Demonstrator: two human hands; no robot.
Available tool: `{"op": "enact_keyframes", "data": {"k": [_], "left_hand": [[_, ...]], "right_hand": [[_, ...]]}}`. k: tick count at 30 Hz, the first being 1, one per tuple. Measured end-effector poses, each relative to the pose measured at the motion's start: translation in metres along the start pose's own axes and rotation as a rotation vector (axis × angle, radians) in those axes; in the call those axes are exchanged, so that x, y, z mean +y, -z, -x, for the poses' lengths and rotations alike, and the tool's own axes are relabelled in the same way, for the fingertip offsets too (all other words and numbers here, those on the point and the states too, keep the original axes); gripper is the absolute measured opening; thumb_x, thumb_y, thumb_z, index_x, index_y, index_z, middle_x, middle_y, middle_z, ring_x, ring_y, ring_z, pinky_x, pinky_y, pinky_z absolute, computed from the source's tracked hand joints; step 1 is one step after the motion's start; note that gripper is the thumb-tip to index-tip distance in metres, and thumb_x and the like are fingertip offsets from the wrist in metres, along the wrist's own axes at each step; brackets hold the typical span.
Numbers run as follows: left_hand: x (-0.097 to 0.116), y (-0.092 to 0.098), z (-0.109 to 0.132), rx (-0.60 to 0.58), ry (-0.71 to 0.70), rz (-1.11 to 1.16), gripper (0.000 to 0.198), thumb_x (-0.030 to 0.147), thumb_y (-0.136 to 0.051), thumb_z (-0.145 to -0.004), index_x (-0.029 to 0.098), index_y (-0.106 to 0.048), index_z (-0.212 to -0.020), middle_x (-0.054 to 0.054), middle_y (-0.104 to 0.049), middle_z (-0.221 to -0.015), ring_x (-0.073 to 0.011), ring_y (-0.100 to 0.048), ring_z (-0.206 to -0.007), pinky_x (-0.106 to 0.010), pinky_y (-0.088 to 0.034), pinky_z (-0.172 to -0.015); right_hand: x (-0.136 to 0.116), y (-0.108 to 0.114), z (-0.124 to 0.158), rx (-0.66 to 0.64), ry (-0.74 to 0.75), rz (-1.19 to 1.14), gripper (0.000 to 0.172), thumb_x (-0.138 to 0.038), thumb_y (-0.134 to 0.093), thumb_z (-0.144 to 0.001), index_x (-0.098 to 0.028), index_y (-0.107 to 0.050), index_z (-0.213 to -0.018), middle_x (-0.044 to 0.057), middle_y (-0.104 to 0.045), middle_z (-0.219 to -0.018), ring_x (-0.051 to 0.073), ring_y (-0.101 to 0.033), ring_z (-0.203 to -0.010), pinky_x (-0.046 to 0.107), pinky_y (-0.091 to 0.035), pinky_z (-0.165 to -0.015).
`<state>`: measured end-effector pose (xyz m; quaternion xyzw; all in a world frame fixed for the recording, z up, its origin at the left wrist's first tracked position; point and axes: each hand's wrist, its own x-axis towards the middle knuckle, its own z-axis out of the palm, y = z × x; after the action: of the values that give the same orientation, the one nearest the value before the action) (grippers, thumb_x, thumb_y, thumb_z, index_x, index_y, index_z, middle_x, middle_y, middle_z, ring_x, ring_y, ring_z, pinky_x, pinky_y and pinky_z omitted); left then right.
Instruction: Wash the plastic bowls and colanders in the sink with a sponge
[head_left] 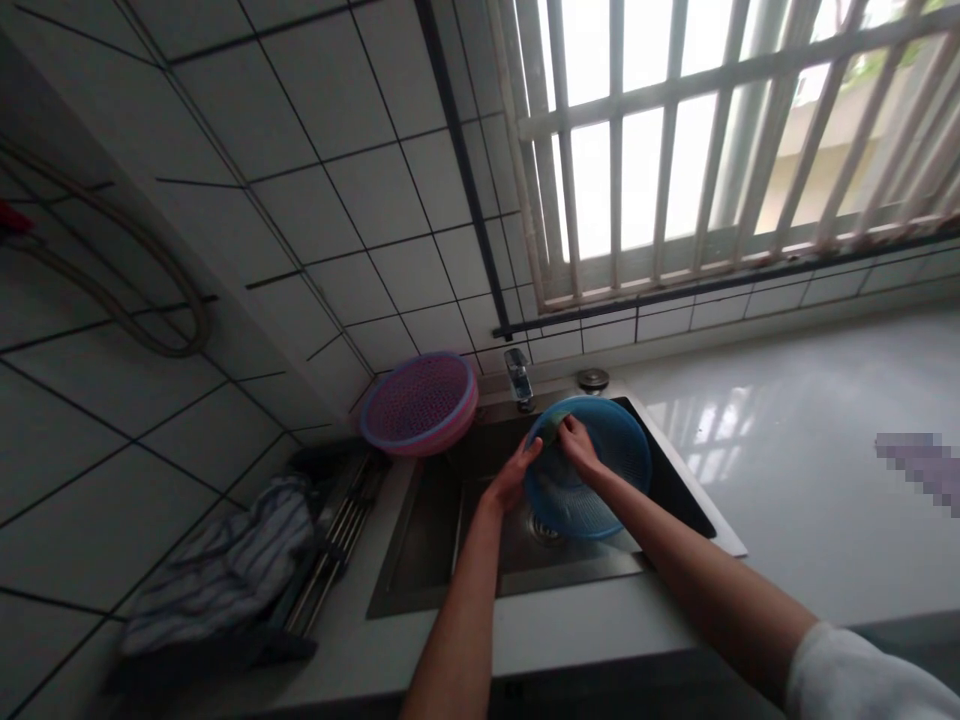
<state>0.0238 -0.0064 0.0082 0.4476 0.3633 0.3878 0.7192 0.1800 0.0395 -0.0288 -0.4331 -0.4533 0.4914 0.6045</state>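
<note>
A round blue plastic colander [626,450] is held tilted over the sink [435,540], its ribbed inside facing me. My left hand [514,475] grips its left rim, with the thumb near the edge and the other fingers partly hidden behind it. Inside, my right hand [577,445] is closed on a green scouring pad [553,428] pressed to the upper left of the inner wall. The drain [544,528] shows just below the colander.
A chrome faucet [517,375] stands behind the sink, with a round metal drain cover [593,379] to its right. Pink colanders [420,405] sit at the sink's back left corner. A striped cloth [225,570] lies beside a folding rack [330,550] at left. White countertop [810,430] extends right.
</note>
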Motion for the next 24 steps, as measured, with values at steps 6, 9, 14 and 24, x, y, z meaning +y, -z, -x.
{"op": "enact_keyframes", "data": {"k": [6, 9, 14, 24], "left_hand": [[-0.003, 0.017, -0.001, 0.074, 0.083, -0.013, 0.066, 0.067, -0.067, -0.091, 0.014, -0.069, -0.129, -0.016, -0.079, -0.110, -0.0312, -0.076, -0.102, -0.040, -0.060, -0.089], [-0.003, 0.019, -0.001, 0.117, 0.144, -0.025, 0.069, 0.073, -0.063, -0.090, 0.010, -0.073, -0.118, -0.016, -0.080, -0.097, -0.0293, -0.077, -0.092, -0.036, -0.061, -0.082], [0.001, 0.003, 0.000, 0.003, 0.056, 0.019, 0.070, 0.067, -0.067, -0.091, 0.018, -0.064, -0.141, -0.016, -0.076, -0.125, -0.0343, -0.070, -0.120, -0.047, -0.054, -0.105], [-0.004, 0.014, -0.003, 0.084, 0.136, -0.031, 0.071, 0.074, -0.060, -0.091, 0.011, -0.074, -0.119, -0.018, -0.080, -0.102, -0.0335, -0.076, -0.103, -0.042, -0.060, -0.091]], "right_hand": [[-0.002, -0.015, 0.029, -0.607, -0.137, 0.026, 0.028, -0.048, -0.070, -0.079, -0.021, -0.067, -0.082, 0.001, -0.061, -0.074, 0.015, -0.049, -0.065, 0.027, -0.040, -0.060], [-0.001, -0.019, 0.035, -0.683, -0.154, 0.047, 0.030, -0.049, -0.071, -0.080, -0.019, -0.067, -0.080, 0.001, -0.059, -0.072, 0.014, -0.047, -0.063, 0.027, -0.040, -0.061], [0.000, -0.008, 0.012, -0.148, -0.035, 0.000, 0.040, -0.061, -0.056, -0.087, -0.022, -0.064, -0.090, 0.005, -0.066, -0.086, 0.021, -0.059, -0.078, 0.032, -0.050, -0.070], [-0.001, -0.010, 0.027, -0.672, -0.093, 0.145, 0.028, -0.045, -0.063, -0.084, -0.019, -0.067, -0.076, 0.001, -0.061, -0.071, 0.015, -0.048, -0.063, 0.028, -0.040, -0.062]]}}
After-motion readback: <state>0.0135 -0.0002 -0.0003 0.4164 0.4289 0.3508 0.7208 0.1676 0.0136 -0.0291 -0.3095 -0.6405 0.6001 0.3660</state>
